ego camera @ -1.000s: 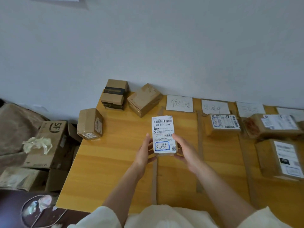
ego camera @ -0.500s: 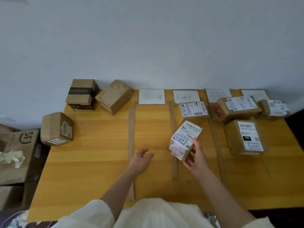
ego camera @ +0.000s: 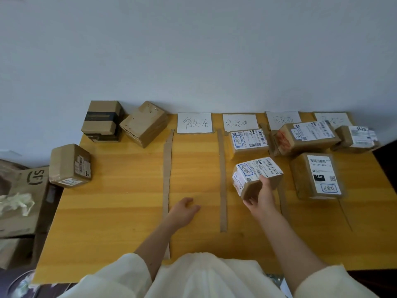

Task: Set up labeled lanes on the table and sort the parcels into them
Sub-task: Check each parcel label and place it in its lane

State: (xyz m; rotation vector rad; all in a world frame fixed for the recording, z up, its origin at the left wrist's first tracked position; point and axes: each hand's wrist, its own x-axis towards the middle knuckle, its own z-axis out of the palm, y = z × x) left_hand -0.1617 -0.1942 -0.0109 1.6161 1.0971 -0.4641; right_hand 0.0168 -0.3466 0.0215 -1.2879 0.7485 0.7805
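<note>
So the right hand (ego camera: 261, 201) is gripping a small parcel (ego camera: 256, 177) from its near end, fingers curled round the cardboard, and holding it over the second lane toward the far right part of the desk (ego camera: 129, 203), just in front of another labelled box (ego camera: 248, 140) sitting by the far edge. Left hand (ego camera: 183, 210) is resting on the desk between the two cardboard strips (ego camera: 222, 179), fingers loosely bent, holding nothing. I'm guessing the parcel is light and stiff, since one hand is managing it, and the taped faces probably slide a bit, so grabbing across the short end looks sensible. Writing: handwritten Chinese cards (ego camera: 194, 123) along the far edge, too scrawly for me to read; a box (ego camera: 318, 176) near the right edge reads "15H" with a barcode; a carton (ego camera: 28, 190) off the left edge says "SF".
</note>
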